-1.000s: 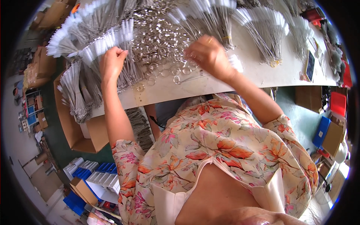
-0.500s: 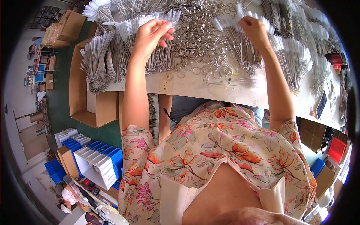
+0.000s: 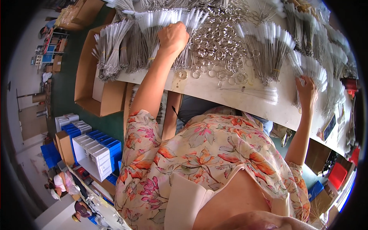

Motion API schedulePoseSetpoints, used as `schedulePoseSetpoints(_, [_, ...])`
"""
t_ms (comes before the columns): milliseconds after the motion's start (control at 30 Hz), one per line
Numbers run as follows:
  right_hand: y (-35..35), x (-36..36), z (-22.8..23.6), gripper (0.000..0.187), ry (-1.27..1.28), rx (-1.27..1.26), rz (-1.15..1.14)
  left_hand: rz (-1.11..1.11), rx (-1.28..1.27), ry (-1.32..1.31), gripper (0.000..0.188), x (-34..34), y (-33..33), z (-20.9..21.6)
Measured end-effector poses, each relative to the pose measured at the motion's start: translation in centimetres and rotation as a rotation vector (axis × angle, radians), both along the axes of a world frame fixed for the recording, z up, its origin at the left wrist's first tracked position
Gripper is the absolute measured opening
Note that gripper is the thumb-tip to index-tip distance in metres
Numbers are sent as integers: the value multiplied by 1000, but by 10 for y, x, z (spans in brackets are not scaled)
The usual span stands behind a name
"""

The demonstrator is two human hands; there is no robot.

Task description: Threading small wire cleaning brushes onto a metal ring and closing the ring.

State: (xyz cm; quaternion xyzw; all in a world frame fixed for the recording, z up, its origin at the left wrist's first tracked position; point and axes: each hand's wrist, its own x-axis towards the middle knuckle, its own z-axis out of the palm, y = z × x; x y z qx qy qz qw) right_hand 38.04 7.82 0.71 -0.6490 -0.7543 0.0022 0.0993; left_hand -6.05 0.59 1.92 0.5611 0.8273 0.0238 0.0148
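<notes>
Many thin wire brushes with white bristle ends lie in bundles on a white table (image 3: 197, 84). My left hand (image 3: 174, 36) is closed in a fist against the bristle ends of a left-hand brush bundle (image 3: 151, 19); whatever its fingers hold is hidden. Off to the right, my right hand (image 3: 306, 92) has curled fingers beside the wire ends of another brush bundle (image 3: 311, 67). I cannot make out what lies between them. A heap of metal split rings (image 3: 218, 42) spreads between the bundles. Near the table's front edge, several loose brushes (image 3: 253, 92) lie flat.
An open cardboard box (image 3: 111, 99) stands left of the table. Blue and white plastic bins (image 3: 92, 155) are stacked on the lower left, with other people (image 3: 65, 182) beyond. A dark flat device (image 3: 329, 127) lies at the table's right. A red bin (image 3: 338, 175) stands below it.
My left hand has shifted right and turned from loosely spread fingers to a fist over the brushes. My right hand has come down and right from the upper bundle. The view has tilted.
</notes>
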Motion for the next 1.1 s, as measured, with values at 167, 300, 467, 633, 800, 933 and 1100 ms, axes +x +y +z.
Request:
schedulePoseSetpoints(167, [24, 16, -7, 30, 120, -31, -66, 44, -16, -21, 19, 0, -9, 4])
schedulePoseSetpoints(300, [49, 57, -7, 34, 208, 21, -77, 104, 187, -308, 18, -5, -14, 14])
schedulePoseSetpoints(467, [39, 80, 13, 34, 173, 36, -198, 63, 932, -1330, 16, -29, -3, 18])
schedulePoseSetpoints(633, [44, 78, 29, 31, 571, 231, -184, 342, 481, -420, 48, -208, -67, 0])
schedulePoseSetpoints(800, [28, 156, 74, 23, 1187, 187, -319, -64, 125, -305, 29, -211, -79, -37])
schedulePoseSetpoints(933, [41, 198, 77, 19, 995, 175, -432, 194, 231, -602, 21, -217, -89, -40])
schedulePoseSetpoints(1100, [94, 240, 26, 22, 246, 83, -517, 470, 188, -681, 17, -186, -85, -16])
